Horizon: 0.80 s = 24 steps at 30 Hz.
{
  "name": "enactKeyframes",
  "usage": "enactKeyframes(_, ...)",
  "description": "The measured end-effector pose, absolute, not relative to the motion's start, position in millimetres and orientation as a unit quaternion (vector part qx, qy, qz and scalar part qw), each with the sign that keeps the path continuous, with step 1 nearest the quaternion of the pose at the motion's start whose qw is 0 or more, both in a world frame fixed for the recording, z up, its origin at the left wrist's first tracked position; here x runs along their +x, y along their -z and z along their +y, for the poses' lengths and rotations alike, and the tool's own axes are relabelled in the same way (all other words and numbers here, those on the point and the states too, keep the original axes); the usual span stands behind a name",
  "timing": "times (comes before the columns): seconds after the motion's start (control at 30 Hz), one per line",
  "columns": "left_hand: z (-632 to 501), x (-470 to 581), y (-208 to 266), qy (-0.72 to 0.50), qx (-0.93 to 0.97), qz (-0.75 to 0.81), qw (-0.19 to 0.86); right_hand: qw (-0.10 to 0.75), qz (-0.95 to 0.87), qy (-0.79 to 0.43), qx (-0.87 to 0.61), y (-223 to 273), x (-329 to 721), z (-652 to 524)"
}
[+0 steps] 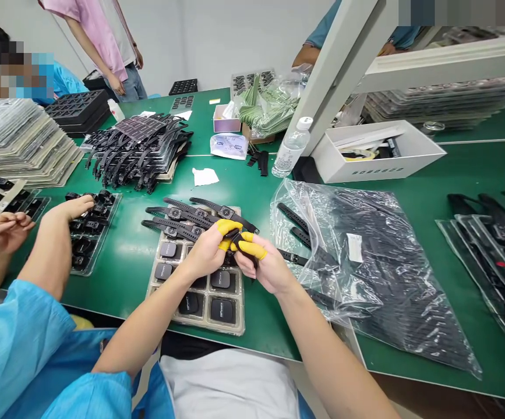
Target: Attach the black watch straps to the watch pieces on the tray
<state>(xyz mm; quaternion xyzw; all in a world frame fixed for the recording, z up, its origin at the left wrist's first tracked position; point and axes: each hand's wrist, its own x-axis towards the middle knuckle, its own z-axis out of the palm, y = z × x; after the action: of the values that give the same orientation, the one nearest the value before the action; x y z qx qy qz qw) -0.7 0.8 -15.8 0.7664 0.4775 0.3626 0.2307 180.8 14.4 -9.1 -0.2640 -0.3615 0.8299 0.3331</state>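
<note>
My left hand (211, 249) and my right hand (269, 265), with yellow covers on the fingertips, meet over a tray. Both pinch a black watch strap (247, 245) between thumbs and fingers; whether a watch case is joined to it is hidden by my fingers. Below them is the clear plastic tray (240, 326), its compartments holding square black watch bodies (222, 310). Several watches with black straps (176, 213) lie across its far end. To the right, a big clear bag (392, 279) is full of black straps, and a few loose straps (293, 218) show at its mouth.
A co-worker's hands (10, 233) work at another watch tray (92, 256) on my left. Beyond stand piled strapped watches (141, 145), stacked trays (20, 145), a water bottle (293, 145) and a white box (374, 169). Bagged watches (497, 244) lie far right.
</note>
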Motion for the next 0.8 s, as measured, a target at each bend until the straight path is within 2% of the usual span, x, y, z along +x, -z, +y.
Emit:
enactKeyframes(0.2, -2.5, -6.0, 5.2, -0.315, 0.793, 0.459, 0.248, 0.339, -0.314, -0.844, -0.271, 8.1, 184.0, 17.2)
enactKeyframes(0.43, -1.1, -10.5, 7.8, -0.252, 0.835, 0.460, 0.167, 0.296, -0.340, -0.829, -0.332, 15.6, 185.0, 19.6)
enactKeyframes(0.57, -0.1, -13.5, 12.0, -0.303, 0.820, 0.434, 0.220, 0.292, -0.355, -0.826, -0.325, 14.5, 185.4, 18.1)
enactKeyframes(0.73, -0.9, -7.1, 13.5, -0.412, 0.719, 0.473, 0.300, 0.356, -0.374, -0.798, -0.312, 10.8, 183.2, 15.6)
enactKeyframes(0.8, -1.3, -1.0, 13.7, -0.470, 0.666, 0.474, 0.332, 0.339, -0.383, -0.801, -0.310, 10.8, 182.1, 15.0)
